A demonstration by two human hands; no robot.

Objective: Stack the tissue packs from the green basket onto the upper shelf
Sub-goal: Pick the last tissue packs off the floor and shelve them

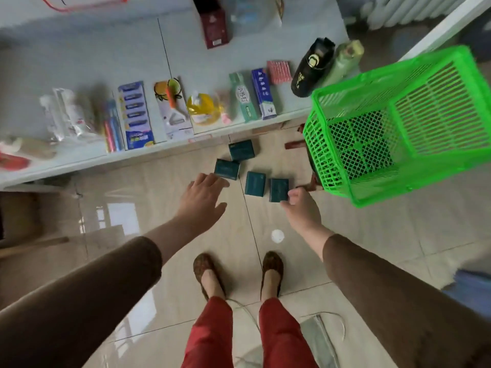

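Note:
The green basket [414,123] hangs tipped on its side at the right, its opening facing left and nothing visible inside. My right hand [299,205] is curled around the end of its dark red handle [308,186]. Several dark teal tissue packs lie scattered on the floor tiles below the shelf edge, among them one pack [241,150] nearest the shelf, one [255,183] in the middle and one [279,190] right beside my right fingers. My left hand [203,197] reaches forward with spread fingers, its fingertips at another pack [227,169].
A white shelf [79,162] runs across the frame, holding toothbrushes, razors, toothpaste boxes, a yellow soap bottle and a black flask [309,70]. A dark red box [214,25] stands further back. My feet are on the glossy tiles; a white radiator is at top right.

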